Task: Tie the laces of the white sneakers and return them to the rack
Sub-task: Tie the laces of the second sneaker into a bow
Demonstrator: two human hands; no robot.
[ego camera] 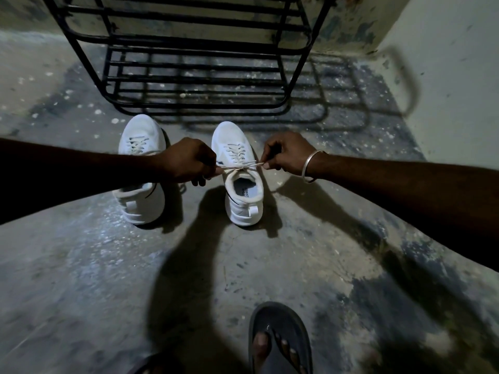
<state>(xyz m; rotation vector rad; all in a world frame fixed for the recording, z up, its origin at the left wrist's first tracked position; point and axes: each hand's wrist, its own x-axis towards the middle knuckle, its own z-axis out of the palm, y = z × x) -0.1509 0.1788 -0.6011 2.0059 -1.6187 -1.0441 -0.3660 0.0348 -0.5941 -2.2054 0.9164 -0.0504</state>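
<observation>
1. Floor (81,265): bare concrete, mottled grey, flecked with pale spots and crossed by dark shadows.
2. Wall (445,63): pale and stained, meeting the floor at the right and along the top.
3. Sandal (294,322): dark strapped flip-flop worn on a foot at the bottom edge.
4. Bangle (310,166): plain silver metal ring worn on a wrist.
</observation>
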